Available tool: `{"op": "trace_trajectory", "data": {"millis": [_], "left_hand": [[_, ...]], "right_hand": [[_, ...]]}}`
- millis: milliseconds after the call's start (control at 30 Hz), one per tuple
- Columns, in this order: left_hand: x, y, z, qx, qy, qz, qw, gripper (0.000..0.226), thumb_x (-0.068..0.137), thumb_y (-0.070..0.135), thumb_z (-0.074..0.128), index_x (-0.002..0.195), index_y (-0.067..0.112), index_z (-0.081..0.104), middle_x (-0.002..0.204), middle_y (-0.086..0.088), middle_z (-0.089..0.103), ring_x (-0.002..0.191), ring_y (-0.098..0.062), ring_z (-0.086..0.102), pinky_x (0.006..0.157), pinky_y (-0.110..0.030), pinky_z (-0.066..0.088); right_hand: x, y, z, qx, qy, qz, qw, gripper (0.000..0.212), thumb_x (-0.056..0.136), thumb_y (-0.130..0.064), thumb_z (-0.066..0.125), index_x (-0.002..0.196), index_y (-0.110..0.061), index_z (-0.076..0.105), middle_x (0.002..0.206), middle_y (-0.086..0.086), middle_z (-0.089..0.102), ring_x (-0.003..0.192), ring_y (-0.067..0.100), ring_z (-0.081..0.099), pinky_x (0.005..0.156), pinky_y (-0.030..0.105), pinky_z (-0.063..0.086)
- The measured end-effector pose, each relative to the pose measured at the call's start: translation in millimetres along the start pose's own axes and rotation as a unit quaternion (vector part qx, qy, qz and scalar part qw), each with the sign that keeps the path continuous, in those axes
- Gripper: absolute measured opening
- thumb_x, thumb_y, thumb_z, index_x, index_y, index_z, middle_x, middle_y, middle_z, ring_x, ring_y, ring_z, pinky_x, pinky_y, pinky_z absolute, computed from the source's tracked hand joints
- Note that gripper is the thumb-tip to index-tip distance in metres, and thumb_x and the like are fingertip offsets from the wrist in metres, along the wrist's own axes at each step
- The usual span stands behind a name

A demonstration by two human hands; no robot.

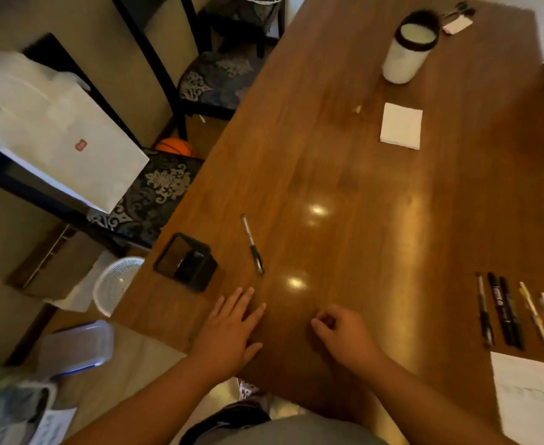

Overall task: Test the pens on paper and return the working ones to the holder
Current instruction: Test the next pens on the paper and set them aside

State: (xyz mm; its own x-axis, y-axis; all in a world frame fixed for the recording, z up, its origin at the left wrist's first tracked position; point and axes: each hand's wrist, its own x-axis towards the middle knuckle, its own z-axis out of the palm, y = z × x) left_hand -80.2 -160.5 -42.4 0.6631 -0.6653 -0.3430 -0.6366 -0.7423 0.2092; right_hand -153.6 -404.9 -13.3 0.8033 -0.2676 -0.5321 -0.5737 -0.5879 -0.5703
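Observation:
A black square pen holder (185, 262) lies tipped on the wooden table (360, 194) near its left edge. One clear pen with a black grip (252, 244) lies just right of the holder. Several pens and markers (518, 313) lie in a row at the right, above a sheet of paper (527, 399). My left hand (230, 329) rests flat on the table, fingers straight, below the holder and the single pen. My right hand (344, 335) rests beside it with fingers curled and nothing visible in it.
A white cylinder with a dark rim (408, 48) stands at the far end, with a small white notepad (401, 126) below it. Chairs with patterned seats (155, 194), a white bag (49, 123) and a white mesh basket (115, 284) stand left of the table.

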Motion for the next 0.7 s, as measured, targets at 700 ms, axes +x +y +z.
{"op": "trace_trajectory", "data": {"millis": [700], "left_hand": [[4.8,-34.4,1.3,-0.036,-0.022,0.062,0.997,0.077,0.092,0.054,0.047,0.153,0.034,0.006,0.162,-0.001,-0.010,0.147,-0.024,-0.015,0.108,-0.040,-0.022]], "right_hand": [[129.8,-152.1,46.4,-0.188,0.070,-0.058,0.978,0.026,0.093,-0.038,0.057,0.104,-0.014,0.056,0.097,0.007,0.062,0.085,0.026,0.062,0.065,0.038,0.053]]}}
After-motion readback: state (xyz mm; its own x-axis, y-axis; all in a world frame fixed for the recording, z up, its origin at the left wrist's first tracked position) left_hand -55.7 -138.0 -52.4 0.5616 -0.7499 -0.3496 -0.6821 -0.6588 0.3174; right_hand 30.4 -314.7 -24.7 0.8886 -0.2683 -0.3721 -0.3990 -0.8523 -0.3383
